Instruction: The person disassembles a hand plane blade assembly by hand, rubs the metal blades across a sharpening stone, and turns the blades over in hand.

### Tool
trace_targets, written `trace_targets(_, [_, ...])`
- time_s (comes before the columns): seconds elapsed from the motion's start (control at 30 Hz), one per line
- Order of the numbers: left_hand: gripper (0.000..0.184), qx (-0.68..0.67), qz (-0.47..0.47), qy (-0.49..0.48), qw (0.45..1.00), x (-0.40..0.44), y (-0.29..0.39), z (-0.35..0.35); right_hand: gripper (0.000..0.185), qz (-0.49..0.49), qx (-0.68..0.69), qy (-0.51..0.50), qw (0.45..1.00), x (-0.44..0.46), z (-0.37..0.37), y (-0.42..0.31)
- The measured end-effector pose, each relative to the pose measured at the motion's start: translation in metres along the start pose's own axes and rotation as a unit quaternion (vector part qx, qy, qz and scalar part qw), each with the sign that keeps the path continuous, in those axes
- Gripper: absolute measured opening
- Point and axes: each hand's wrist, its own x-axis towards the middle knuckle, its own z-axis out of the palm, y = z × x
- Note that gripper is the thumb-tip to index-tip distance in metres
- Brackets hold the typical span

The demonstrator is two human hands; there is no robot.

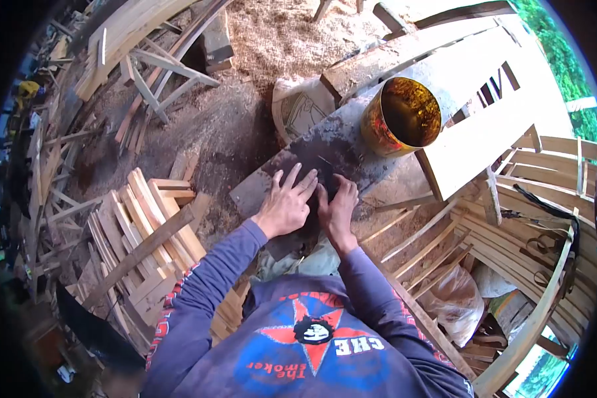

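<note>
A grey board (249, 192), darkly stained along its middle, lies in front of my body. My left hand (285, 204) rests over the dark patch with its fingers stretched out and apart. Close beside it is my right hand (338, 207), its fingers bent and its thumb drawn in against a dark area. What lies under or between those fingers cannot be made out. Beyond my right hand, a round can (385, 129) stands upright on the board. It has yellow and red stains outside and a dark, amber-smeared inside.
Cut wood strips (149, 222) are piled to the left. A pale sack (302, 109) sits behind the board. Wide planks (491, 142) extend to the right, above slatted wood (438, 255) and a clear plastic bag (454, 298). Sawdust (278, 40) covers the ground.
</note>
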Motion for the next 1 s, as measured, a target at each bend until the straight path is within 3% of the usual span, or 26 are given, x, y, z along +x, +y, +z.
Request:
trace_targets(0.07, [0.061, 0.044, 0.012, 0.029, 0.999, 0.016, -0.019, 0.008, 0.053, -0.051, 0.014, 0.051, 0.997, 0.02, 0.013, 0.001])
trace_targets(0.13, [0.057, 0.057, -0.008, 0.018, 0.998, 0.04, -0.027, -0.008, 0.051, 0.0, -0.018, 0.052, 0.999, 0.049, 0.014, -0.016])
trace_targets(0.17, [0.057, 0.057, -0.004, 0.021, 0.998, 0.036, -0.025, -0.007, 0.05, -0.019, -0.024, 0.05, 0.998, 0.05, 0.012, -0.016])
trace_targets(0.33, [0.057, 0.013, 0.002, 0.026, 1.0, 0.001, -0.001, 0.007, 0.048, -0.021, -0.027, 0.018, 0.999, 0.01, 0.002, -0.002])
trace_targets(0.4, [0.057, 0.029, -0.002, 0.056, 0.998, 0.029, -0.02, 0.002, 0.051, -0.079, -0.015, 0.077, 0.994, 0.038, 0.015, -0.002])
trace_targets(0.43, [0.057, 0.028, -0.012, 0.042, 0.999, 0.042, -0.028, -0.002, 0.053, -0.014, -0.026, 0.064, 0.998, 0.051, 0.013, -0.016])
trace_targets(0.53, [0.058, 0.057, 0.011, 0.026, 0.998, 0.025, -0.018, -0.007, 0.052, -0.073, -0.018, 0.073, 0.995, 0.033, 0.004, -0.01])
trace_targets(0.6, [0.059, 0.033, 0.017, 0.038, 0.999, 0.001, 0.0, -0.005, 0.055, -0.03, -0.032, 0.048, 0.998, 0.004, -0.002, -0.008])
trace_targets(0.67, [0.06, 0.061, -0.008, 0.01, 0.998, 0.018, -0.009, -0.007, 0.056, -0.097, -0.027, 0.066, 0.993, 0.024, 0.011, 0.001])
trace_targets(0.73, [0.057, 0.077, 0.005, 0.032, 0.996, 0.039, -0.029, -0.005, 0.058, -0.002, -0.033, 0.046, 0.998, 0.047, 0.011, -0.021])
trace_targets(0.8, [0.057, 0.071, 0.015, 0.052, 0.996, 0.04, -0.035, -0.01, 0.06, -0.027, -0.039, 0.049, 0.998, 0.05, 0.008, -0.016])
trace_targets(0.93, [0.058, 0.063, 0.034, 0.022, 0.997, 0.03, -0.034, -0.008, 0.066, 0.047, -0.042, 0.007, 0.998, 0.04, -0.002, -0.008])
trace_targets(1.0, [0.06, 0.051, 0.027, 0.041, 0.997, 0.031, -0.035, -0.013, 0.071, 0.067, 0.049, 0.035, 0.996, 0.049, -0.013, -0.001])
